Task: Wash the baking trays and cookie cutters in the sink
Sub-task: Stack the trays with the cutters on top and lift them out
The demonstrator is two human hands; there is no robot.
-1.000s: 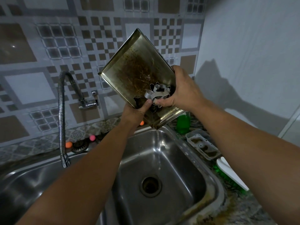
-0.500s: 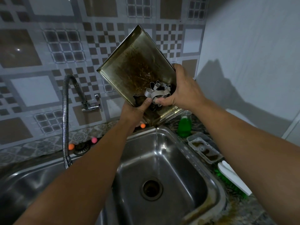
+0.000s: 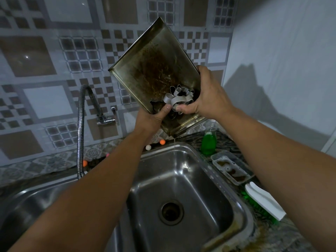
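Holding the baking tray (image 3: pixel 156 70) tilted steeply above the sink (image 3: pixel 181 179), both hands kept it raised as they had a second before, with its lowest corner pointing down at the basin. The left hand (image 3: pixel 151 119) had its grip closed on the tray's lower left edge, thumb pressed on the inner face just beside the cookie cutters (image 3: pixel 179 99). The right hand (image 3: pixel 207 97) had its grip wrapped round the right edge, fingers behind the metal and thumb curled in against the cutters, pinning them to the tray floor between the two thumbs. Brown baked-on staining covered the tray's middle, above the grips.

Compared with the earlier frames, the tray sat at much the same tilt and the cutters had not slid. A thin trickle of water (image 3: pixel 174 142) ran from the low corner, below both grips, into the sink; it was already running half a second earlier but not yet a second earlier.

Well left of the left grip, the flexible faucet hose (image 3: pixel 81 128) arched from the tiled wall. Below the right grip, on the tabletop (image 3: pixel 272 239), stood a bottle of green dish soap (image 3: pixel 208 144), a soap dish (image 3: pixel 231 170) with suds, and a white-handled scrub brush (image 3: pixel 263 202).
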